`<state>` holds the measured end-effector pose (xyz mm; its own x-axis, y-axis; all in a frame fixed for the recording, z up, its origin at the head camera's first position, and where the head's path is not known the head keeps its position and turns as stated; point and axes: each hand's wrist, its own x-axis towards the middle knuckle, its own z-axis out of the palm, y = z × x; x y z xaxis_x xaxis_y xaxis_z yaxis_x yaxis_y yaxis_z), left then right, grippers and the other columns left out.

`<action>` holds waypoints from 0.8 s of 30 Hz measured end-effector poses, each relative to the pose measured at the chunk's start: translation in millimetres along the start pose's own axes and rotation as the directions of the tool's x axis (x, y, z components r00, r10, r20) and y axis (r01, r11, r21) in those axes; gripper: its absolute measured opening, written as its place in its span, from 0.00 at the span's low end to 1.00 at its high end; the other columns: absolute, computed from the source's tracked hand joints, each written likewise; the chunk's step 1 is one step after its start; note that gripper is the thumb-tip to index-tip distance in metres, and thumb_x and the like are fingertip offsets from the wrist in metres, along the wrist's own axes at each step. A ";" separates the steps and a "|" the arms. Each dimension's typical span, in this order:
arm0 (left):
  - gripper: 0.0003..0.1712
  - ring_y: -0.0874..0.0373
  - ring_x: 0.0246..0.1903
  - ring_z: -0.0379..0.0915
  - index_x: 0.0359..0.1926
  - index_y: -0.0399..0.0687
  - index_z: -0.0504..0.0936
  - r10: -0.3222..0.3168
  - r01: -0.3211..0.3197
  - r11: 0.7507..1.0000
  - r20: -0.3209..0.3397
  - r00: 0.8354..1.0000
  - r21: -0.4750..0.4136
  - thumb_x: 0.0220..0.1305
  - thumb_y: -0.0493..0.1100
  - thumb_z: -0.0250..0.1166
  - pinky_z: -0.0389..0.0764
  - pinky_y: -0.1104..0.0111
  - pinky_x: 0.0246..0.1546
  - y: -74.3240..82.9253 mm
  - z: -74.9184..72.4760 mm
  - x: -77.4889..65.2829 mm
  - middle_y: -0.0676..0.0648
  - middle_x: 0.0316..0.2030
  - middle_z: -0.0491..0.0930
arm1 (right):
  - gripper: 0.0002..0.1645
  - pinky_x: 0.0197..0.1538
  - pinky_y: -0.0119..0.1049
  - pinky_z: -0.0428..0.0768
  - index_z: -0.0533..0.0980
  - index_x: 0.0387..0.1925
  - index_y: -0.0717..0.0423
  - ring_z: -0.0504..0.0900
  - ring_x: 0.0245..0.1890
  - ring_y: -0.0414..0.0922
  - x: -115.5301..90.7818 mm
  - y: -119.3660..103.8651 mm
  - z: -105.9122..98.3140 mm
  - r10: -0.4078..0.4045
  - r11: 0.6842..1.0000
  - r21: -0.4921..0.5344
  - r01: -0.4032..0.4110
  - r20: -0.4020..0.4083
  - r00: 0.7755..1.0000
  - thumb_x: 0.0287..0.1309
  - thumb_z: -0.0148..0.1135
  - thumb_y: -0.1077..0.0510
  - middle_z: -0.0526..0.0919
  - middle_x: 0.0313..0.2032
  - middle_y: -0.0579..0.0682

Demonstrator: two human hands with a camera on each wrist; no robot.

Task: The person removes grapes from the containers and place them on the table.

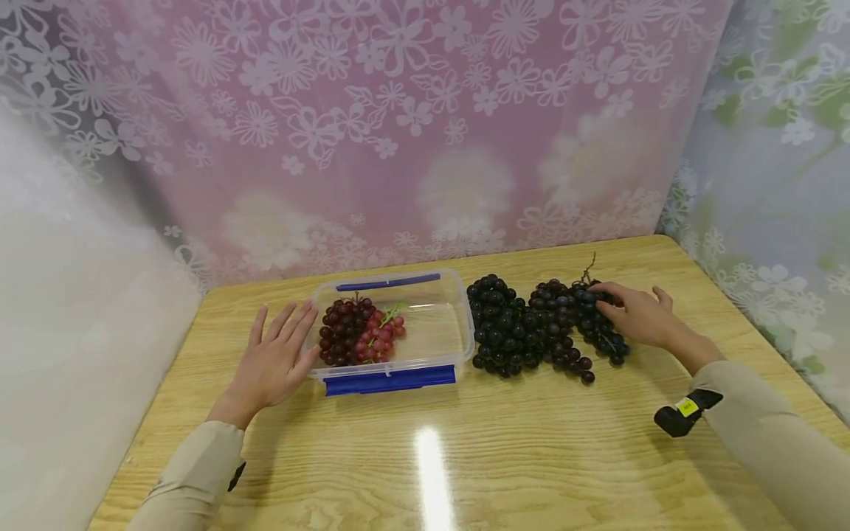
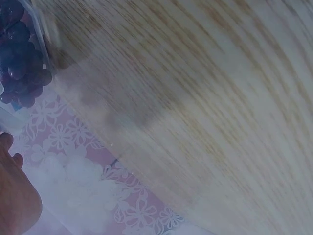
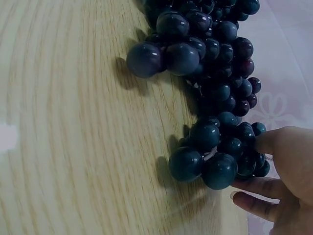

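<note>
A clear plastic container [image 1: 434, 335] with blue clips stands on the table, holding a dark red grape bunch [image 1: 341, 332] and a smaller pink-red grape bunch [image 1: 380, 339] in its left part. My left hand [image 1: 271, 361] lies against the container's left side with fingers straight. To the container's right, black grape bunches [image 1: 501, 324] and a dark purple bunch [image 1: 554, 306] lie side by side. At the right end, my right hand [image 1: 640, 317] pinches a blue-black grape bunch [image 3: 215, 152] between thumb and fingers. Part of that bunch is hidden behind the hand.
The wood-grain table [image 1: 372, 457] has its back edge against a pink flowered curtain [image 1: 372, 147]. Pale sheeting [image 1: 80, 310] borders the left side, and a flowered curtain [image 1: 783, 221] the right. A black wrist device [image 1: 680, 419] sticks out from the right sleeve.
</note>
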<state>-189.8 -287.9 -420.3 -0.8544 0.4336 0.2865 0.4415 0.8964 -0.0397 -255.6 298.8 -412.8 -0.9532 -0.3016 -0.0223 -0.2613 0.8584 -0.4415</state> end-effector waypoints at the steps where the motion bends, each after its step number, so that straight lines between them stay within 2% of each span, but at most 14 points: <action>1: 0.36 0.45 0.71 0.43 0.73 0.44 0.57 0.000 0.000 1.000 -0.002 1.000 -0.001 0.73 0.59 0.43 0.31 0.47 0.67 -0.2 -0.1 0.1 0.45 0.72 0.53 | 0.26 0.56 0.75 0.36 0.65 0.66 0.56 0.78 0.45 0.60 -0.3 -0.3 -0.7 -0.001 1.000 -0.002 0.001 0.006 1.000 0.73 0.44 0.49 0.82 0.42 0.58; 8: 0.38 0.45 0.71 0.42 0.73 0.48 0.58 0.021 -0.020 1.000 -0.030 0.999 0.009 0.70 0.63 0.44 0.32 0.45 0.67 -5.8 3.8 -0.8 0.46 0.72 0.54 | 0.28 0.57 0.74 0.37 0.62 0.68 0.57 0.78 0.45 0.61 -1.9 2.0 1.9 -0.019 1.000 -0.015 0.019 0.019 1.000 0.73 0.45 0.50 0.82 0.23 0.42; 9: 0.38 0.46 0.71 0.42 0.73 0.48 0.57 0.022 -0.022 1.000 -0.032 0.999 0.007 0.70 0.63 0.44 0.32 0.45 0.67 -6.5 4.5 -1.3 0.46 0.72 0.54 | 0.28 0.57 0.74 0.37 0.62 0.69 0.57 0.78 0.46 0.61 -1.9 2.5 2.6 -0.024 1.000 -0.015 0.024 0.014 1.000 0.73 0.45 0.50 0.82 0.23 0.41; 13: 0.38 0.45 0.71 0.43 0.73 0.47 0.57 0.029 -0.029 1.000 -0.045 0.999 -0.011 0.71 0.63 0.44 0.31 0.45 0.67 -7.4 5.6 -2.1 0.45 0.71 0.55 | 0.29 0.57 0.75 0.40 0.61 0.69 0.57 0.76 0.50 0.64 -4.1 3.1 2.8 -0.035 0.999 -0.023 0.034 -0.011 0.999 0.73 0.45 0.49 0.84 0.27 0.46; 15: 0.38 0.45 0.71 0.44 0.73 0.47 0.57 0.032 -0.033 0.999 -0.047 0.998 -0.019 0.71 0.62 0.44 0.31 0.45 0.67 -7.2 4.9 -1.4 0.45 0.71 0.55 | 0.29 0.54 0.71 0.55 0.62 0.69 0.58 0.78 0.44 0.65 -5.8 2.9 2.3 -0.034 0.999 -0.031 0.033 -0.038 0.999 0.73 0.45 0.49 0.85 0.36 0.57; 17: 0.38 0.45 0.70 0.44 0.73 0.47 0.58 0.032 -0.033 0.999 -0.043 0.999 -0.024 0.71 0.63 0.44 0.31 0.45 0.67 -7.1 3.9 -0.6 0.45 0.71 0.55 | 0.28 0.47 0.65 0.67 0.62 0.68 0.59 0.78 0.42 0.66 -7.8 2.6 1.3 -0.035 0.999 -0.041 0.033 -0.066 0.997 0.73 0.45 0.50 0.82 0.43 0.65; 19: 0.38 0.45 0.70 0.44 0.73 0.47 0.58 0.033 -0.034 0.999 -0.035 0.999 -0.020 0.70 0.63 0.45 0.31 0.45 0.67 -7.4 2.8 0.5 0.45 0.71 0.55 | 0.28 0.37 0.59 0.74 0.64 0.67 0.59 0.79 0.40 0.66 -9.6 2.1 -0.3 -0.040 0.998 -0.046 0.036 -0.098 0.994 0.73 0.46 0.51 0.77 0.50 0.70; 20: 0.39 0.45 0.70 0.44 0.73 0.47 0.58 0.032 -0.033 0.999 -0.029 0.999 -0.020 0.70 0.64 0.45 0.31 0.45 0.67 -7.7 2.3 1.0 0.45 0.71 0.55 | 0.27 0.32 0.57 0.75 0.64 0.67 0.60 0.79 0.39 0.66 -10.7 1.9 -1.2 -0.043 0.998 -0.047 0.038 -0.111 0.993 0.73 0.46 0.52 0.74 0.54 0.72; 21: 0.39 0.45 0.71 0.43 0.73 0.47 0.58 0.031 -0.032 0.999 -0.023 0.999 -0.017 0.70 0.64 0.46 0.31 0.45 0.67 -7.9 1.8 1.5 0.45 0.71 0.55 | 0.27 0.35 0.58 0.75 0.65 0.67 0.60 0.77 0.44 0.66 -11.6 1.7 -2.3 -0.045 0.998 -0.043 0.040 -0.121 0.992 0.73 0.46 0.52 0.73 0.54 0.71; 24: 0.40 0.46 0.71 0.42 0.73 0.47 0.58 0.033 -0.033 0.999 -0.006 0.999 -0.016 0.69 0.65 0.47 0.30 0.46 0.67 -8.8 0.5 2.9 0.45 0.72 0.54 | 0.27 0.35 0.59 0.75 0.65 0.67 0.59 0.77 0.46 0.66 -13.7 1.2 -5.3 -0.038 0.999 -0.032 0.034 -0.143 0.989 0.72 0.46 0.52 0.73 0.56 0.70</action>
<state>-196.3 -294.5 -419.6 -0.8378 0.4621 0.2907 0.4736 0.8801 -0.0339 -243.6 306.2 -408.2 -0.9546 -0.2714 0.1229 -0.2979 0.8607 -0.4129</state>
